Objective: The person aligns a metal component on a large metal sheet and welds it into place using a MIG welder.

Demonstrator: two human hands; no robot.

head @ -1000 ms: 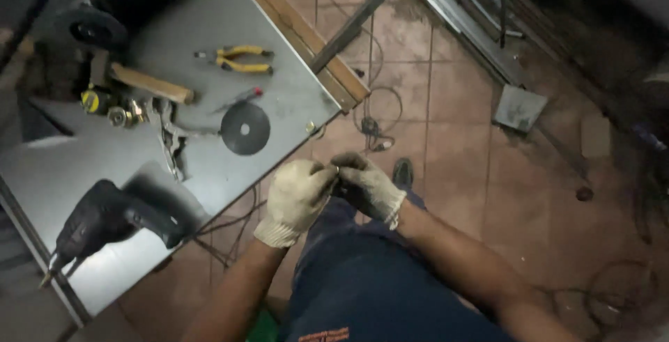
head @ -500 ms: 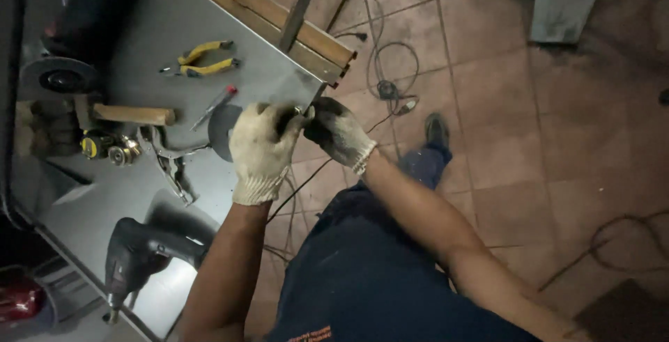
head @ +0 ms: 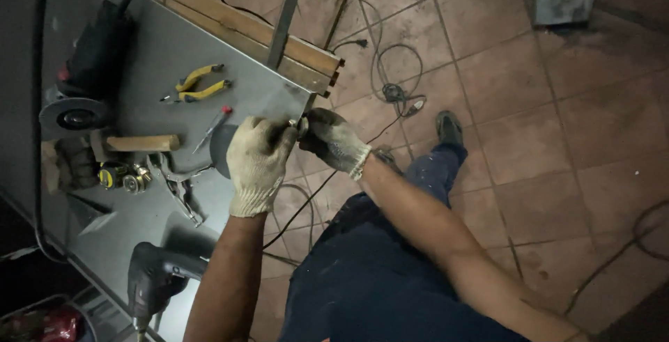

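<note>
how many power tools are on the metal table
2. An angle grinder lies at the far left end of the metal table, its disc facing up. A dark power drill lies at the near edge, beside the left forearm. Others may be hidden outside the frame.

a small metal piece (head: 301, 125), pale and shiny, pinched between both gloved hands just over the table's (head: 160, 49) edge; its shape is unclear.

Single head view, steep downward, close over hands (head: 296, 148), workbench (head: 160, 49) left.
</note>
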